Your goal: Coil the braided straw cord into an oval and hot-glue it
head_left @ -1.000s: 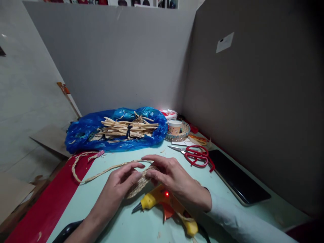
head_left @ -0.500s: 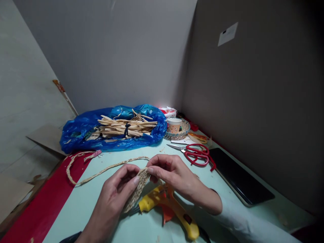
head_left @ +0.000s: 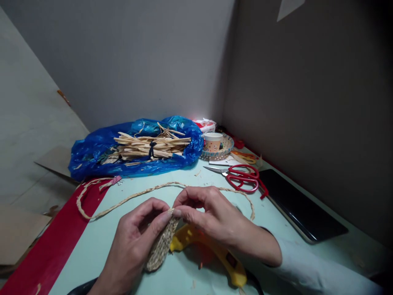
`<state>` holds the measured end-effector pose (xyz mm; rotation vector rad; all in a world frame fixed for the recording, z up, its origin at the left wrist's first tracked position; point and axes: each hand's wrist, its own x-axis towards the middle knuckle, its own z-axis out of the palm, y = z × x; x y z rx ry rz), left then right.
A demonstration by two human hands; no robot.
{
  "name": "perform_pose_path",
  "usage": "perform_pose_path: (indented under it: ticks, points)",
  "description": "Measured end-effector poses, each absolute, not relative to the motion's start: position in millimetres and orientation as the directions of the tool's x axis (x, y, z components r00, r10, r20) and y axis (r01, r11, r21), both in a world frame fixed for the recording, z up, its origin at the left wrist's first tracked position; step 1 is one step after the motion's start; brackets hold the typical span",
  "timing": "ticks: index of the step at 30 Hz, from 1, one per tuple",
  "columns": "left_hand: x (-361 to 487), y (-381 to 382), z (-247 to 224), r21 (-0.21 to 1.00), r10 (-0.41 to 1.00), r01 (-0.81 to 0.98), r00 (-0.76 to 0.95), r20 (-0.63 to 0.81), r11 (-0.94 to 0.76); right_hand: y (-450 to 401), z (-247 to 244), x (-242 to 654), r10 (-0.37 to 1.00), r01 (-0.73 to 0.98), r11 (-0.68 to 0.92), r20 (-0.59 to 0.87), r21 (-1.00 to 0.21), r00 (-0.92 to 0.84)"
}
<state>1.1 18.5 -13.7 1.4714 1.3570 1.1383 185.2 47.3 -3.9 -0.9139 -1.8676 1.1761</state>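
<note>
A flat coil of braided straw [head_left: 160, 250], tilted on edge, is pinched between thumb and fingers of my left hand [head_left: 135, 235]. My right hand [head_left: 211, 213] pinches the coil's top edge, its fingertips touching those of the left. From behind my hands a long straw braid [head_left: 132, 198] loops across the table to the left, and another stretch of it shows to the right. Its left end is held by a pink binder clip [head_left: 114, 181]. Below my right hand lies a yellow glue gun [head_left: 227, 262], partly hidden by the hand.
Behind, a blue plastic bag [head_left: 89, 157] holds a tied bundle of straw strips [head_left: 141, 146]. Red-handled scissors [head_left: 244, 178] and a black tablet [head_left: 302, 207] lie to the right. A paper cup [head_left: 213, 143] sits in a woven tray [head_left: 227, 149]. Grey partitions close off the back and right.
My hands have turned the coil more upright, and its lower rim shows more. Part of the braid now shows right of my right hand. The view has tilted down slightly.
</note>
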Motion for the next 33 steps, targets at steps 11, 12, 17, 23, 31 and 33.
perform_pose_path:
  ticks: [11,12,17,23,31,33]
  points:
    - [5,8,-14,0.967,0.983,0.208,-0.086,0.165,-0.144,45,-6,182,0.829,0.126,0.366,0.261,-0.922,-0.495]
    - [4,8,-15,0.971,0.985,0.197,-0.082,0.152,-0.133,45,-7,181,0.833,0.128,0.37,0.268,-0.92,-0.484]
    - [-3,12,-18,0.994,0.997,0.084,-0.028,0.078,-0.076,44,-7,179,0.841,0.143,0.38,0.277,-0.914,-0.466]
    - [-1,18,-21,0.999,0.997,-0.045,0.076,-0.026,0.029,50,-4,185,0.836,0.164,0.375,0.257,-0.912,-0.485]
    - [-9,33,-3,0.971,0.992,-0.233,-0.122,0.024,-0.052,53,-2,185,0.859,0.06,0.222,0.166,-0.973,-0.485]
    - [-19,41,-3,0.963,0.973,-0.246,-0.225,0.052,-0.109,58,-1,188,0.893,-0.005,0.154,0.141,-0.988,-0.428]
